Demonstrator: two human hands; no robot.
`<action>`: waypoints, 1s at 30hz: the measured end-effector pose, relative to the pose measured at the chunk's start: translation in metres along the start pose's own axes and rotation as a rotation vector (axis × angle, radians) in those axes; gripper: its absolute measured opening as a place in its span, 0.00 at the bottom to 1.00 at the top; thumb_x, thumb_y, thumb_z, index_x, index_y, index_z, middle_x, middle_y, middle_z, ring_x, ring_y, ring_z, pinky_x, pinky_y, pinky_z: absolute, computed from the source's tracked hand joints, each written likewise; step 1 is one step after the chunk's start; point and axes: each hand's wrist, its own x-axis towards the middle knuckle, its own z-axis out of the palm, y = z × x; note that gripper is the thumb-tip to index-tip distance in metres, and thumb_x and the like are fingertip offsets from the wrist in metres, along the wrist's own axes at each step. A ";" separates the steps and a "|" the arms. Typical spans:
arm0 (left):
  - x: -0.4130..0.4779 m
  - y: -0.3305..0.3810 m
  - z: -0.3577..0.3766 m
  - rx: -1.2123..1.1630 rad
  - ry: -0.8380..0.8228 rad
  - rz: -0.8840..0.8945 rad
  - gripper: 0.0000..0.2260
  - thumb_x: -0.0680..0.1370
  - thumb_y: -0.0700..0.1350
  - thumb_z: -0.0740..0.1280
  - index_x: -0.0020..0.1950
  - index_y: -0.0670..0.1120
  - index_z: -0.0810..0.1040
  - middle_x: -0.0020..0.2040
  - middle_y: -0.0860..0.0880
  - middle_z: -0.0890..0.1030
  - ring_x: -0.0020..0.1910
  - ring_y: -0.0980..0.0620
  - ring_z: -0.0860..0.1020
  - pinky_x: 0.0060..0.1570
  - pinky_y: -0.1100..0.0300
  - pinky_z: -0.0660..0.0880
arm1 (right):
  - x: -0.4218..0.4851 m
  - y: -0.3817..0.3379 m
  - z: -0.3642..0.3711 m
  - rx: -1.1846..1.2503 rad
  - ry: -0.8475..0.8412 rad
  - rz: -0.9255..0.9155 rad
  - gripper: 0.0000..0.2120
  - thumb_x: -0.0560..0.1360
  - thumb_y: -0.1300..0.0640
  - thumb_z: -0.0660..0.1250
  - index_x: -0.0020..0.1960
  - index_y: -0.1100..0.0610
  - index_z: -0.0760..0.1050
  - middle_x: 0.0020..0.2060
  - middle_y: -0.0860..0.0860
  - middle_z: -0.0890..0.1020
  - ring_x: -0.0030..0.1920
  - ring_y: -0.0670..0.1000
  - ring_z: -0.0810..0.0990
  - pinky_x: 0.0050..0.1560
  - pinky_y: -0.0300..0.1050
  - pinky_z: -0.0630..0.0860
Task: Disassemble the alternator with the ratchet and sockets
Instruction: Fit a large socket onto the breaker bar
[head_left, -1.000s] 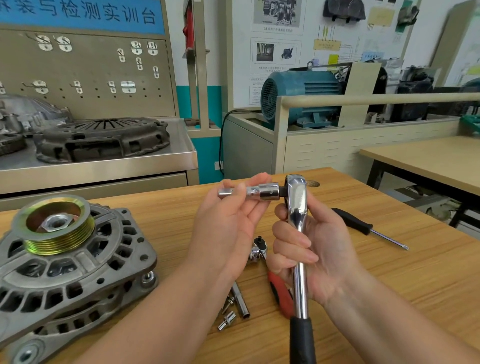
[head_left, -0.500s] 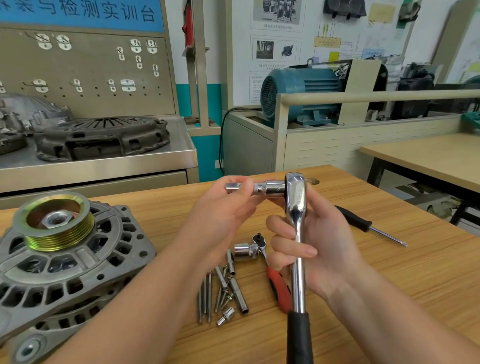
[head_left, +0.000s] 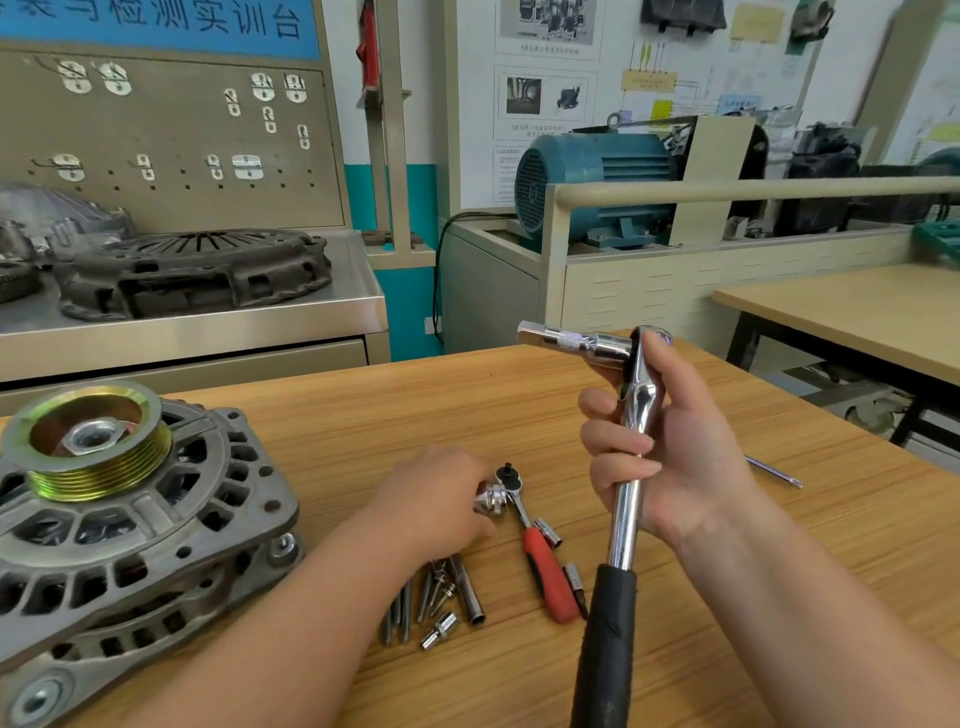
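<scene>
The grey alternator (head_left: 130, 530) with its gold pulley (head_left: 93, 447) lies on the wooden table (head_left: 415, 395) at the left. My right hand (head_left: 670, 447) grips the chrome shaft of a large black-handled ratchet (head_left: 626, 499), held upright, with an extension bar (head_left: 571, 343) sticking out leftward from its head. My left hand (head_left: 441, 499) is down on the table, its fingers around a chrome socket (head_left: 491, 500) beside the head of a small red-handled ratchet (head_left: 540, 551). How tightly the fingers close on the socket is partly hidden.
Several loose sockets and long bolts (head_left: 436, 603) lie on the table in front of my left forearm. A screwdriver tip (head_left: 774, 473) shows right of my right hand. Behind stand a metal bench with a clutch plate (head_left: 197, 270) and a blue motor (head_left: 597, 182).
My left hand let go of the extension bar and dropped to the table onto the chrome socket. The right hand raised the big ratchet slightly.
</scene>
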 end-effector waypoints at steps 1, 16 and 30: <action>0.001 -0.002 0.003 -0.011 0.018 0.008 0.21 0.73 0.53 0.71 0.64 0.54 0.73 0.54 0.55 0.77 0.52 0.54 0.73 0.51 0.58 0.73 | 0.000 0.000 -0.001 -0.022 0.011 -0.017 0.18 0.65 0.44 0.72 0.47 0.53 0.71 0.29 0.49 0.72 0.19 0.42 0.65 0.13 0.31 0.60; -0.011 0.004 -0.033 -0.552 0.621 0.089 0.14 0.77 0.42 0.67 0.41 0.60 0.67 0.41 0.59 0.72 0.40 0.64 0.71 0.37 0.73 0.66 | -0.001 0.008 0.004 -0.187 -0.039 0.077 0.12 0.63 0.54 0.73 0.42 0.56 0.73 0.24 0.49 0.68 0.16 0.42 0.63 0.12 0.31 0.59; -0.021 0.001 -0.046 0.070 0.738 0.010 0.10 0.74 0.44 0.67 0.40 0.50 0.66 0.33 0.55 0.67 0.32 0.53 0.65 0.28 0.66 0.52 | -0.007 0.027 0.015 -0.354 0.057 0.089 0.13 0.65 0.51 0.72 0.43 0.54 0.71 0.21 0.48 0.66 0.15 0.42 0.60 0.14 0.29 0.55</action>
